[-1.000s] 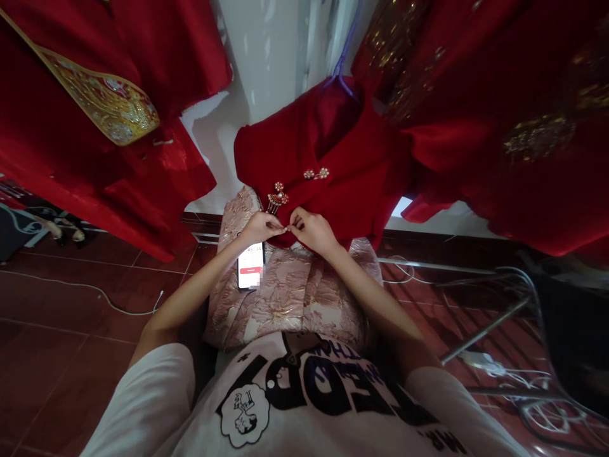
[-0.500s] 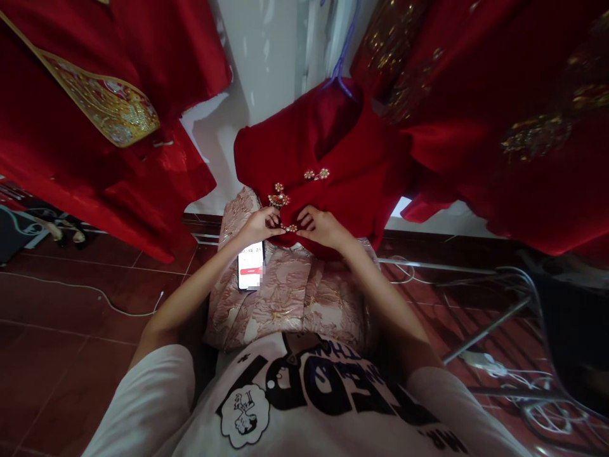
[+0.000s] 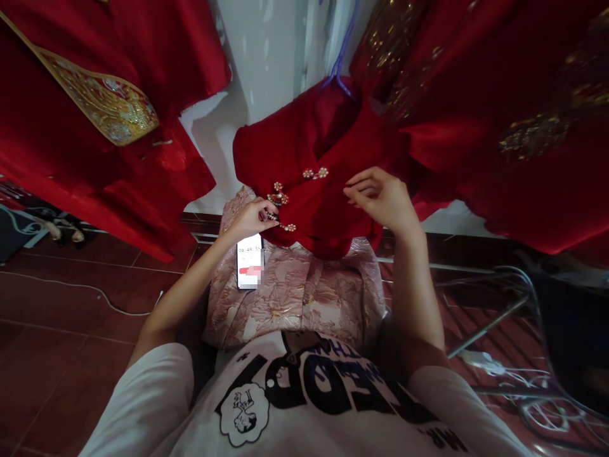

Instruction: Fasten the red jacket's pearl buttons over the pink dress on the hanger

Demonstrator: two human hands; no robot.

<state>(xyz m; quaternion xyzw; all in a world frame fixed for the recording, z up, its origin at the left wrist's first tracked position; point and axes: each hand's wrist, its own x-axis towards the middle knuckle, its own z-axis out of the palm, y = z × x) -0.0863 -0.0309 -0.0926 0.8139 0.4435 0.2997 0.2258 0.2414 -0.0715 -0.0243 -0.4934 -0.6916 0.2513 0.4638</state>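
Red garment (image 3: 271, 146) on a purple hanger (image 3: 339, 71), lower edge over pink brocade cloth (image 3: 280, 298), with lower clasp (image 3: 289, 227) pinched at one end by left hand (image 3: 250, 219). Right hand (image 3: 390, 203) raised over the opposite side, fingers loosely bent, slightly parted. Farther out, lit phone (image 3: 248, 260) on the brocade cloth, just beside left hand, and embroidered garments (image 3: 176, 51) to both sides.
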